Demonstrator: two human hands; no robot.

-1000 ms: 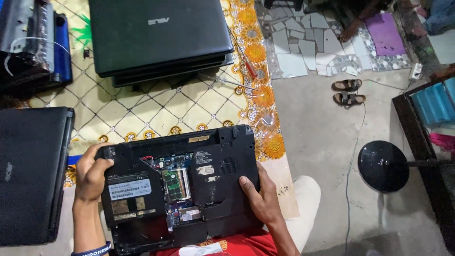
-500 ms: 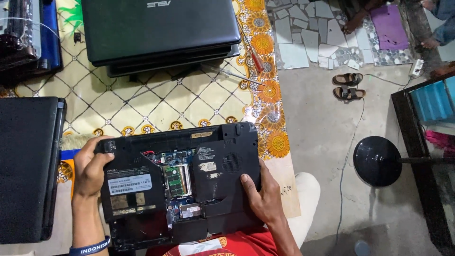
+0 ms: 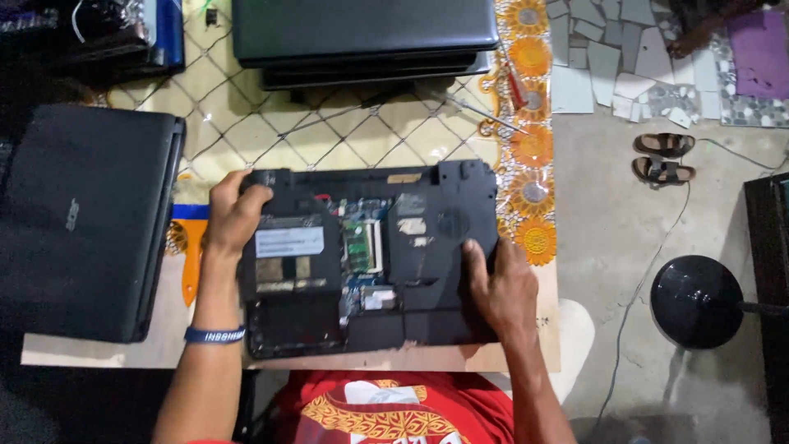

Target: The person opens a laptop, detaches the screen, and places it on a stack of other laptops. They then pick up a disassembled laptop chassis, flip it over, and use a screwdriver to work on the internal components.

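Stacked laptops (image 3: 362,37) at 12 o'clock cut off by top edge. Dark gear (image 3: 90,33) at 11 o'clock too dim to identify. Left hand (image 3: 234,215) covers upturned laptop (image 3: 370,255) corner. Dark furniture (image 3: 768,279) at 3 o'clock cropped.

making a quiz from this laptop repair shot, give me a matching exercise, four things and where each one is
Things:
1. left hand
2. right hand
3. pair of sandals
4. closed black laptop

Places:
A. on the floor, right of the table
B. on the open laptop's near right part
C. at the table's left edge
D. on the open laptop's far left corner

Pairs: 1-D, 2-B, 3-A, 4-C
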